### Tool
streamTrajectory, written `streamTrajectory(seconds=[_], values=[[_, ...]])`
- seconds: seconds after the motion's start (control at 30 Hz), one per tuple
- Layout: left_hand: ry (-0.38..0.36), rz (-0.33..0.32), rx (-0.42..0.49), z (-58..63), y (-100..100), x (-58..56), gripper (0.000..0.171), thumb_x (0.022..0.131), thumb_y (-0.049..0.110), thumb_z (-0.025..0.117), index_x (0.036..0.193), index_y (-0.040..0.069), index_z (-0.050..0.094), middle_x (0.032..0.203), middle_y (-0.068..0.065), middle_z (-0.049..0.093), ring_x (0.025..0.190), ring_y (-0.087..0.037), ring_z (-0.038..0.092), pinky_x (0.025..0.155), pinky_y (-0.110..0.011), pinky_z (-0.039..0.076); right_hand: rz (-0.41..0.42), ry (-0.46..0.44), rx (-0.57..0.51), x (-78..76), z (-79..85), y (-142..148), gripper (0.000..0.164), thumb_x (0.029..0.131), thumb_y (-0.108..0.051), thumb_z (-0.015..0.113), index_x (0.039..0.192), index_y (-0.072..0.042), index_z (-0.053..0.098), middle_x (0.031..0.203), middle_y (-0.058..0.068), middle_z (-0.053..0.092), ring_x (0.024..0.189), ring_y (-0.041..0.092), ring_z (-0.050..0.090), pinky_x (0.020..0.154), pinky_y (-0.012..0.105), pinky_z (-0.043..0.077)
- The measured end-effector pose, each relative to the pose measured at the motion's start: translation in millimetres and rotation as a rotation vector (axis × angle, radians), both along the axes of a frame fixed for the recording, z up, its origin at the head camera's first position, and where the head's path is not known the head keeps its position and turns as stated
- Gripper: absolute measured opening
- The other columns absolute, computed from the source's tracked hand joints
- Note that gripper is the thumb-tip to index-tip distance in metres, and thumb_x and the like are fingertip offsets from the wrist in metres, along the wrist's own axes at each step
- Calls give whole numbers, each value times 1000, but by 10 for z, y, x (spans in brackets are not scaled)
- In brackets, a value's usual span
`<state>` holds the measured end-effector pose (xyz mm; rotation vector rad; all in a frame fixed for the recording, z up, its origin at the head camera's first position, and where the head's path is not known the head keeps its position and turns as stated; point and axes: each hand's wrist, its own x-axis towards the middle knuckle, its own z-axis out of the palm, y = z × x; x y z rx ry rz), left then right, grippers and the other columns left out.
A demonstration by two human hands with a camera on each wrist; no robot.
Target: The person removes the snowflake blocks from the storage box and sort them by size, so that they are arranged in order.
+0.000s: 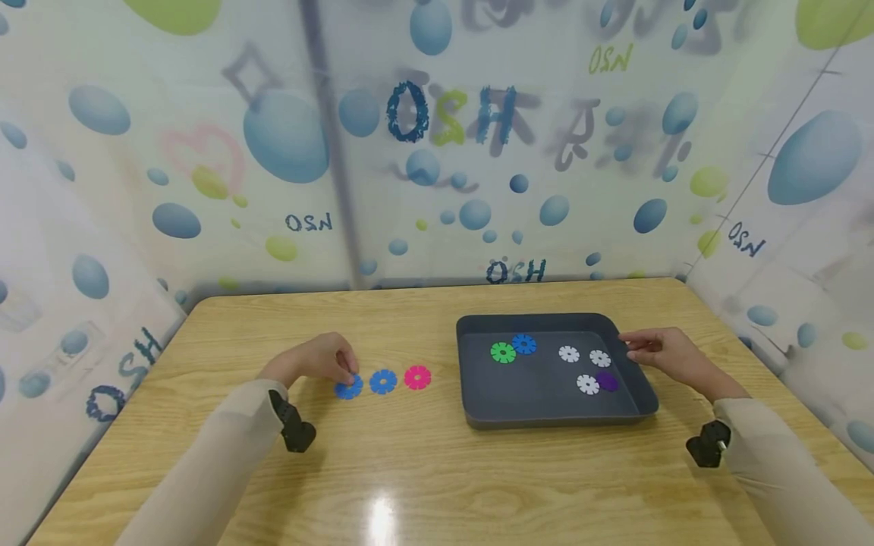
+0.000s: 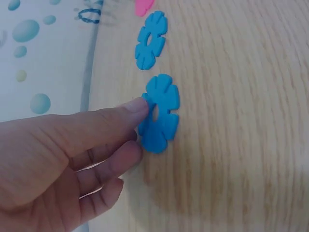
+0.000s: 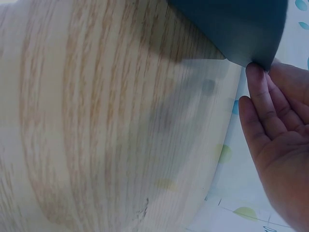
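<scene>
My left hand point(image 1: 326, 358) pinches the edge of a blue notched snowflake disc point(image 2: 166, 101), with the thumb on its upper face. In the left wrist view the other fingers curl beneath, partly hidden. Beside it on the table lie a second blue disc point(image 1: 376, 386) and a pink disc point(image 1: 410, 384), forming a row. At the right, my right hand point(image 1: 672, 358) grips the right rim of a dark grey tray point(image 1: 519, 413) between thumb and fingers. The right wrist view shows fingertips against the tray's outer wall point(image 3: 241, 29).
Inside the tray a green disc point(image 1: 497, 356) touches a blue disc point(image 1: 524, 350) at the left. Three white discs, one of them close by point(image 1: 582, 387), and a purple disc point(image 1: 608, 381) lie at the right. Patterned cloth point(image 1: 423, 220) hangs behind the wooden table point(image 1: 382, 478).
</scene>
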<state>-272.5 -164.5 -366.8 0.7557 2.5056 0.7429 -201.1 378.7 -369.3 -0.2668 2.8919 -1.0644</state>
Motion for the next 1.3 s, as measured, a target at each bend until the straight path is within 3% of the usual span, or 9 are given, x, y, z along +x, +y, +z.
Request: streamTrajectory(seconds=[0.13, 0.3, 0.67, 0.97, 1.3], values=[[30, -6, -7, 49, 65, -1, 10, 78, 8, 71, 84, 2, 65, 79, -1, 61, 72, -12, 54, 66, -29, 46, -4, -6, -4, -6, -5, 13, 37, 88, -4, 60, 120, 12, 52, 106, 25, 59, 89, 29, 60, 69, 30, 51], [68, -60, 17, 126, 246, 9, 10, 79, 10, 70, 84, 5, 63, 77, -1, 58, 70, -14, 53, 63, -30, 45, 3, -1, 1, -18, -10, 38, 37, 88, -5, 60, 120, 11, 53, 107, 25, 59, 88, 27, 60, 69, 28, 51], [105, -166, 33, 301, 942, 104, 10, 81, 10, 68, 89, 6, 62, 80, 1, 59, 72, -12, 55, 65, -27, 46, -4, -5, -3, -7, -5, 36, 37, 88, -5, 60, 119, 12, 53, 106, 25, 60, 88, 27, 60, 69, 28, 51], [108, -206, 50, 282, 1490, 42, 12, 82, 9, 68, 92, 6, 62, 82, 2, 60, 75, -13, 56, 68, -24, 47, -23, -11, 2, 15, 6, 4, 38, 88, -6, 60, 120, 11, 53, 107, 26, 59, 89, 29, 60, 70, 31, 52], [141, -195, 28, 172, 1878, -99, 12, 82, 8, 69, 93, 7, 64, 84, 0, 60, 78, -14, 55, 69, -23, 46, -23, -7, 10, 6, 6, -21, 38, 88, -4, 60, 121, 11, 52, 109, 27, 58, 92, 31, 59, 71, 32, 52]])
